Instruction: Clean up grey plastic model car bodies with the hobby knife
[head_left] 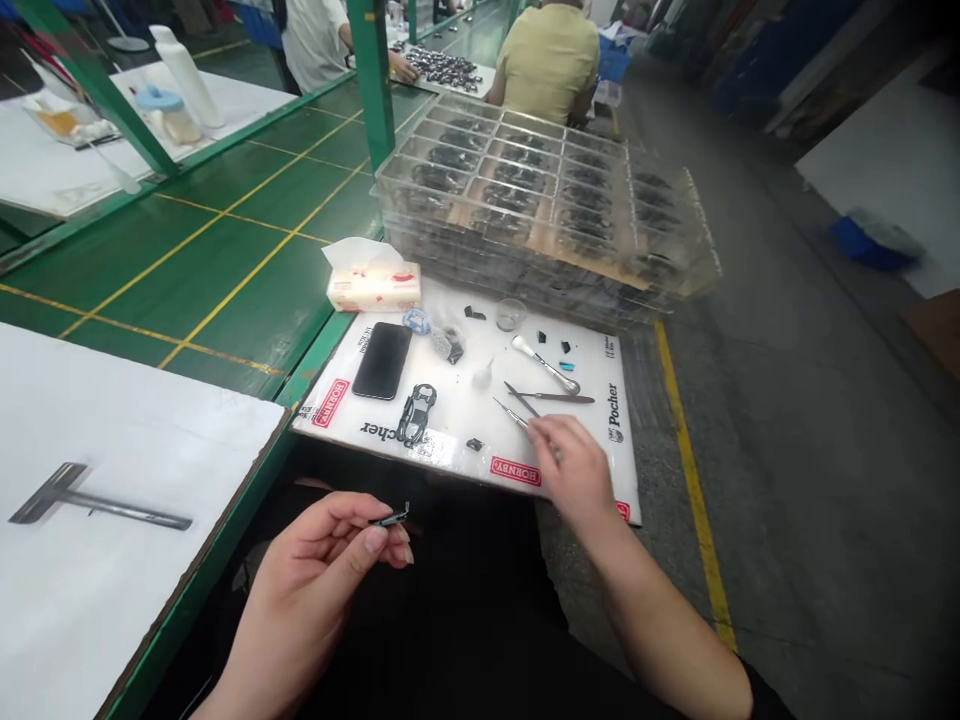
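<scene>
A small dark plastic part (391, 518) is pinched between the thumb and fingers of my left hand (330, 560), above my lap. Over the board's right front, my right hand (574, 470) has its fingers closed on a slim pointed metal tool (511, 412), whose tip points away to the left. Just beyond lie a dark pointed tool (523, 400) and a dark flat blade-like tool (566, 398). A black car-shaped frame (417, 412) rests on the white printed board (457, 450), with a small black piece (475, 444) between it and my right hand.
Stacked clear compartment trays (540, 190) hold dark parts behind the board. A phone (382, 360), tissue pack (375, 285), small clear cup (511, 315) and silver-ended tool (546, 365) lie around. A green conveyor (247, 260) runs left. Two people (550, 60) sit beyond.
</scene>
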